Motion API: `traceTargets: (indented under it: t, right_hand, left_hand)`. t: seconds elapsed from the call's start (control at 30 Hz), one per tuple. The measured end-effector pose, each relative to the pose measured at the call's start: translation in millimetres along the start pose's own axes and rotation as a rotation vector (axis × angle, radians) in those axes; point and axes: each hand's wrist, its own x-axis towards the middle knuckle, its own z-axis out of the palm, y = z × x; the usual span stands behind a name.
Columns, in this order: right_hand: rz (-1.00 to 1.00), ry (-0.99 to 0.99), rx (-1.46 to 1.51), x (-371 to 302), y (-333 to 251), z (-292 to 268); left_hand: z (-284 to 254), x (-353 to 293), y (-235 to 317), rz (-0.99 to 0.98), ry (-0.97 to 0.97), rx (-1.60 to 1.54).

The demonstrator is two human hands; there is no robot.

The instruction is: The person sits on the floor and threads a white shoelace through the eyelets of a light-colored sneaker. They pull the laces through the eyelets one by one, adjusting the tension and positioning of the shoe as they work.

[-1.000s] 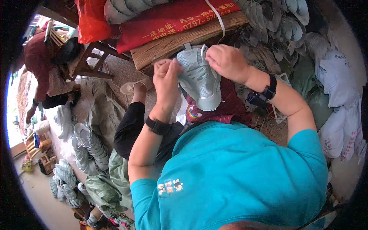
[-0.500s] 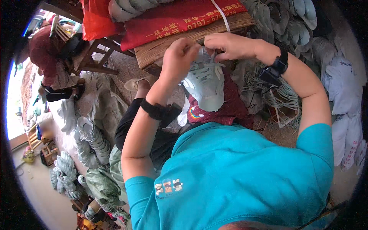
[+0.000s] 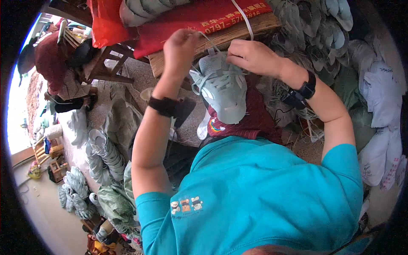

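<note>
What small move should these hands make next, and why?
Perhaps the left hand should gently draw the pale lace outward while the right hand steadies the shoe: the lace runs from the left hand toward the shoe's upper end, what looks like a loose loop shows at its left edge, and the right hand is beside its upper right.

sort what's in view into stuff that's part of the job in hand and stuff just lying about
Part of the job:
- pale shoe
- pale lace, pinched by the left hand
- right hand, beside the shoe's upper end

Apparently just lying about:
- red bag
- nested shoes
- green sack
- white bundles
</note>
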Motion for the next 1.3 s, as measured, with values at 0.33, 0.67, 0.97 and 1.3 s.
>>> traceTargets:
  t: [0.33, 0.67, 0.97, 1.3]
  right_hand:
    - [0.119, 0.215, 0.832, 36.5, -67.7, -8.6]
    - [0.299, 0.057, 1.247, 37.6, -32.8, -25.6]
    - [0.557, 0.161, 0.451, -24.9, 15.1, 13.7]
    - [0.408, 0.072, 0.490, -17.6, 3.7, 29.7]
  left_hand:
    - [-66.3, -32.1, 82.3, -0.263, -0.078, -0.896]
    - [-63.8, -59.5, 9.0, -0.250, -0.020, -1.319]
    - [-47.2, -105.3, -74.4, -0.082, 0.026, 0.177]
    - [-17.3, -108.4, -48.2, -0.393, 0.017, -0.409]
